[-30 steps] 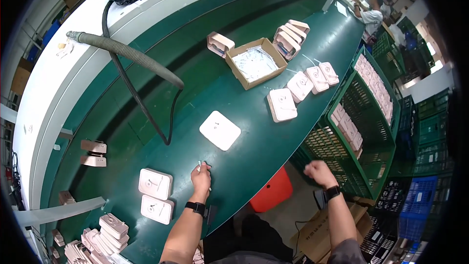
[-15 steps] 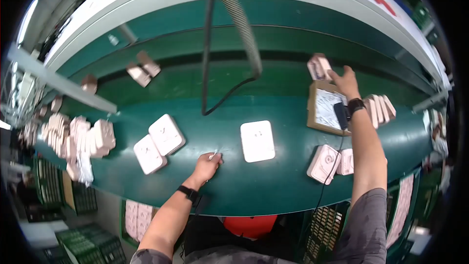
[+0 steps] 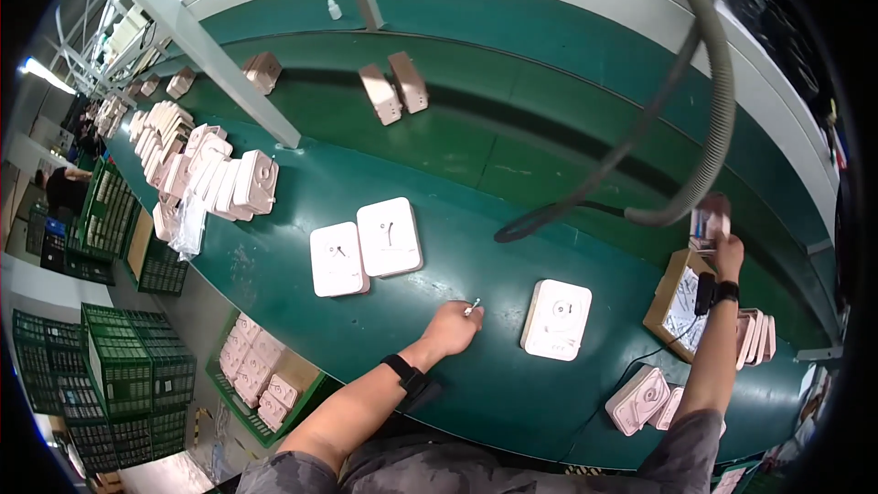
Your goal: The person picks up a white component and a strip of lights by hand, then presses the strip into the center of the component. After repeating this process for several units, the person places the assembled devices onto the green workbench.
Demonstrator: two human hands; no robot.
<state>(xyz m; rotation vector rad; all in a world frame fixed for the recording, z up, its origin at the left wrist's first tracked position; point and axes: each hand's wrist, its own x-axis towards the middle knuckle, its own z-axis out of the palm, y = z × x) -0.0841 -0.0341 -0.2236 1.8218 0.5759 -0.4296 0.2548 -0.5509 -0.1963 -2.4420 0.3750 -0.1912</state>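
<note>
The right hand (image 3: 729, 258) has moved in from beside the standing pale case (image 3: 710, 217), on the far side of the cardboard box (image 3: 660, 299), to lie against it, and the person's view has swung left. From where I stand, the green bench (image 3: 265, 258) runs well past the box on its left. A lone flat pink case (image 3: 556, 318) sits left of the box, with a pink pair (image 3: 389, 238) farther left. To reach well here, I'd keep the wrist and black cord (image 3: 647, 357) clear of the box's rim and take the standing case by its outer walls. The right fingers seem to touch it, but blur hides whether they are spread or gripping. Left of the box, past the lone case, the left hand (image 3: 453, 327) is curled around a small white piece (image 3: 473, 307), whose end pokes out.
</note>
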